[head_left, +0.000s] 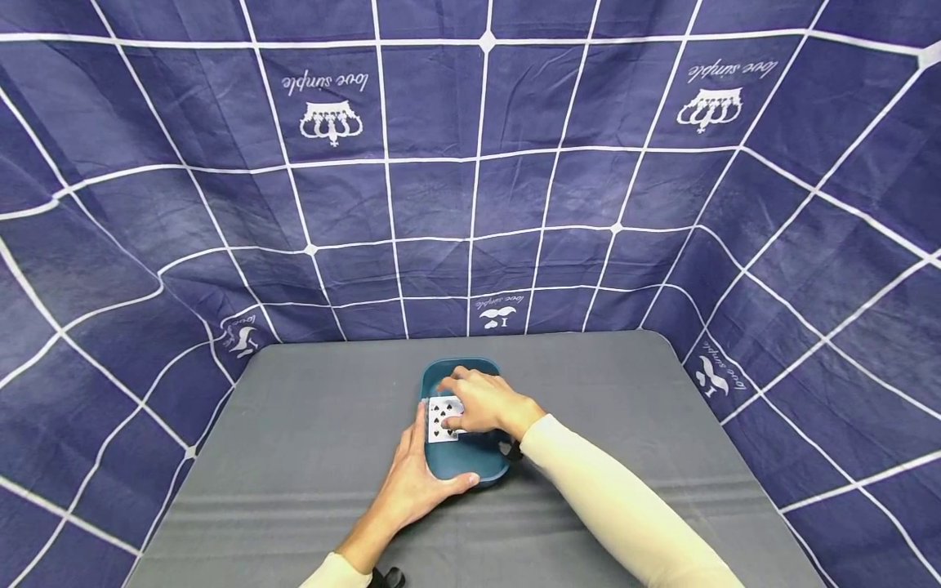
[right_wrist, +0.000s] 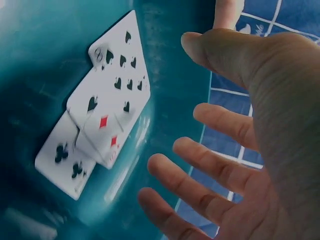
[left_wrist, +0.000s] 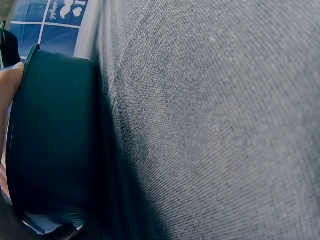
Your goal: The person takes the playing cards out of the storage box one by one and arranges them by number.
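Note:
A teal oblong basin point(head_left: 459, 464) stands on the grey cloth with playing cards inside. Along its left side and near end lies my left hand point(head_left: 417, 482), fingers straight and thumb on the near rim; the left wrist view catches the thumb tip point(left_wrist: 15, 75) at the rim. Over the basin hovers my right hand point(head_left: 481, 400), and the right wrist view has its fingers loosely spread with nothing between them. Face up in there lie a spade card point(right_wrist: 122, 72), a card with red diamonds point(right_wrist: 106, 137) and a club card point(right_wrist: 62, 155), overlapping.
Grey cloth point(head_left: 331, 425) covers the table around the basin. Blue fabric point(head_left: 434, 196) with white lines hangs at the back and both sides. A dark strap point(head_left: 510, 451) is at the right wrist.

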